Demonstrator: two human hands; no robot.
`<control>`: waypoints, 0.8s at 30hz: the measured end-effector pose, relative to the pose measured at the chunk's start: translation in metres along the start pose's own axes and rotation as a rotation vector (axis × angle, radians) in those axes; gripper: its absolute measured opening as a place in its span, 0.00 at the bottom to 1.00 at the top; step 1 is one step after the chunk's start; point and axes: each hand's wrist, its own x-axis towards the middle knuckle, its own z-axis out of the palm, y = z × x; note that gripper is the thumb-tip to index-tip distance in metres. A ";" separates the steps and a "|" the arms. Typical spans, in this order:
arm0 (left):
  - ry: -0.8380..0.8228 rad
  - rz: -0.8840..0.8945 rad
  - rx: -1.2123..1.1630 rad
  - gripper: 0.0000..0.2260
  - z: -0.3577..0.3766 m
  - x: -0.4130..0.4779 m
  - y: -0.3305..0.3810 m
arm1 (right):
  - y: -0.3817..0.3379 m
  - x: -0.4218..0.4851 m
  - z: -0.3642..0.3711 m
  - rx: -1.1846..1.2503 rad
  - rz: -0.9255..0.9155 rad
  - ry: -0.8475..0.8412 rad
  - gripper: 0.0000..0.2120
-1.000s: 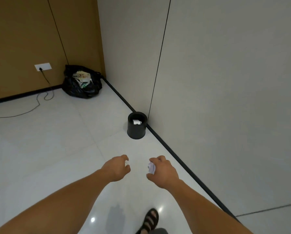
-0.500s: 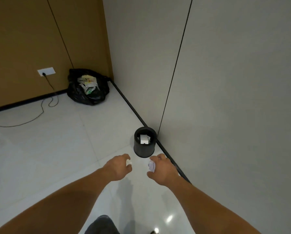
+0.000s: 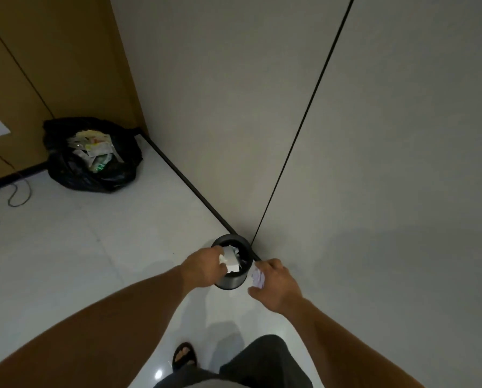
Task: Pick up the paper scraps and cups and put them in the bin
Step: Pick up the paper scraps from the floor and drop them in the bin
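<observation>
Paper scrap (image 3: 257,277), crumpled, sits gripped in the curled fingers of the right hand (image 3: 276,284), just right of the black bin (image 3: 231,282). The bin stands upright on the floor (image 3: 94,247), mouth upward, against the wall (image 3: 374,163). The left hand (image 3: 203,268) pinches a small white scrap (image 3: 222,259) over that mouth.

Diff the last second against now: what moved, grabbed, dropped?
The person stepped up to the bin; the left hand now sits over its opening, the right hand beside its rim. Each still grips its paper scrap; nothing released. The black bag stays in the corner.
</observation>
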 end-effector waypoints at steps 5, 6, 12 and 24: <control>-0.104 0.001 0.027 0.20 -0.017 0.077 0.003 | 0.004 0.075 -0.009 0.068 0.049 -0.057 0.31; -0.114 -0.005 0.026 0.19 -0.018 0.093 0.002 | 0.008 0.094 -0.008 0.078 0.054 -0.068 0.32; -0.177 -0.110 -0.034 0.19 0.005 0.202 -0.021 | 0.036 0.210 0.018 0.116 0.037 -0.169 0.32; -0.204 -0.262 -0.129 0.21 0.167 0.416 -0.146 | 0.125 0.410 0.216 0.112 0.113 -0.288 0.27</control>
